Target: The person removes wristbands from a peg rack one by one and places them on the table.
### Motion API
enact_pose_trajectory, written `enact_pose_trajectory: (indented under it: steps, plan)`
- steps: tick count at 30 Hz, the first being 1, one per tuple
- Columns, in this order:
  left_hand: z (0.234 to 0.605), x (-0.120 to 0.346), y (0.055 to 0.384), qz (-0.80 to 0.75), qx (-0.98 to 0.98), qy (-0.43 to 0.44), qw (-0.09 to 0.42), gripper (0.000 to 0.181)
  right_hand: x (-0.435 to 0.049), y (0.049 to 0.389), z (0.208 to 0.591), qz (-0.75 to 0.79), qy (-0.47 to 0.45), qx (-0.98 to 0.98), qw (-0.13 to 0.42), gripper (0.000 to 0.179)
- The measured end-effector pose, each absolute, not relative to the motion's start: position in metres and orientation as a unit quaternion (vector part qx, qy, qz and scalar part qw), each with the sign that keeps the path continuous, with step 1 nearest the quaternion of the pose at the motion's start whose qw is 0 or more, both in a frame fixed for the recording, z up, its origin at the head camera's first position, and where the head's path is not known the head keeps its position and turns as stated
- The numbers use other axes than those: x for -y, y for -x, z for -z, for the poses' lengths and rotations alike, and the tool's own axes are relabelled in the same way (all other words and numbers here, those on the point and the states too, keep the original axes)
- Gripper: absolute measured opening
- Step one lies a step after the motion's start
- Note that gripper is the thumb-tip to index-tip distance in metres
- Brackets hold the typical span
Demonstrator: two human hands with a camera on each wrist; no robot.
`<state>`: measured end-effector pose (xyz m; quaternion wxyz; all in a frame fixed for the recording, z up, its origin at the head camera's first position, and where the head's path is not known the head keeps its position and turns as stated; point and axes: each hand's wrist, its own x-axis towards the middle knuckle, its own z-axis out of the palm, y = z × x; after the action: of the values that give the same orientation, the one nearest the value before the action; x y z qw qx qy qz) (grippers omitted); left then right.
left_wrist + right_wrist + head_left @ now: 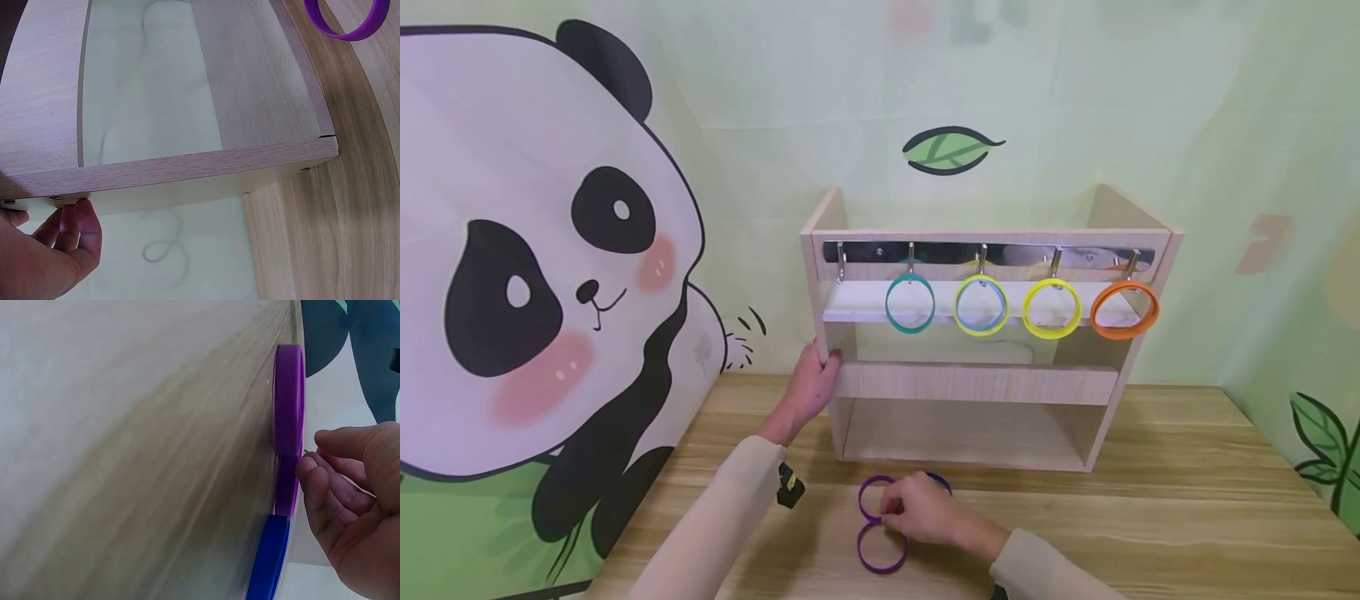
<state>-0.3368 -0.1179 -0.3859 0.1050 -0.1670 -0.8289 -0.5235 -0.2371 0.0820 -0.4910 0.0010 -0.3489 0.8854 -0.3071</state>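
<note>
My left hand grips the left side panel of a pale wooden rack, thumb at the front edge and fingertips against the outer face. Over the table in front of it, my right hand is lowered to two purple rings, fingers loosely bent. Its fingertips are right where the near purple ring and the far purple ring meet. A gap shows between thumb and fingers in the right wrist view. Partly hidden behind that hand lies a blue ring.
A metal hook strip runs along the rack's top. From its hooks hang a teal ring, a yellow ring with a light blue ring, another yellow ring and orange rings. Behind stands a panda-printed backdrop.
</note>
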Motion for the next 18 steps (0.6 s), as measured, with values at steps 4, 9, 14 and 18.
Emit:
enact_pose_trajectory:
  steps: [4, 9, 14, 18]
  plan:
    - [0.387, 0.118, 0.337, 0.524, 0.829, 0.167, 0.105, 0.046, -0.086, 0.239, 0.489, 0.324, 0.35, -0.879, -0.004, 0.005]
    - [0.387, 0.118, 0.337, 0.519, 0.83, 0.169, 0.111, 0.044, -0.093, 0.243, 0.486, 0.342, 0.34, -0.876, -0.006, 0.003]
    - [0.387, 0.118, 0.338, 0.517, 0.832, 0.169, 0.111, 0.042, -0.101, 0.245, 0.477, 0.351, 0.327, -0.878, 0.0, 0.004]
    - [0.387, 0.118, 0.337, 0.513, 0.835, 0.164, 0.112, 0.044, -0.106, 0.244, 0.467, 0.355, 0.337, -0.871, -0.021, 0.004]
